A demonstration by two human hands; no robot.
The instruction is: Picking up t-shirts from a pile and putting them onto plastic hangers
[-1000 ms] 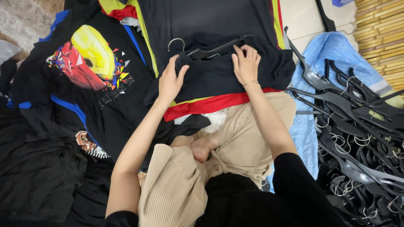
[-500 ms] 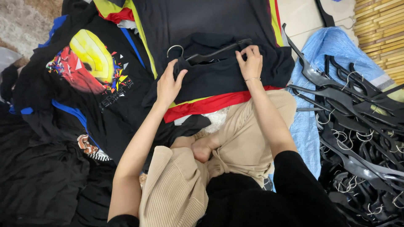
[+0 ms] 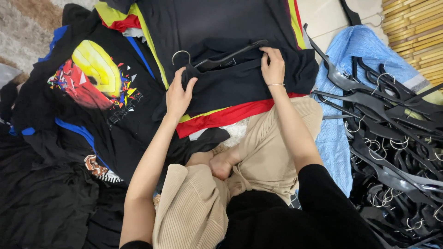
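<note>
While both hands pinch the black shirt (image 3: 240, 83) — left hand (image 3: 177, 94), right hand (image 3: 273, 67) | keep hanger (image 3: 221, 57) centred, cloth taut.

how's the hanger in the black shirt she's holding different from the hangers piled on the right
The hanger lies alone, mostly tucked inside the black shirt held by the left hand and right hand. The piled hangers lie bare and tangled on a blue sheet. All are black with metal hooks.
</note>
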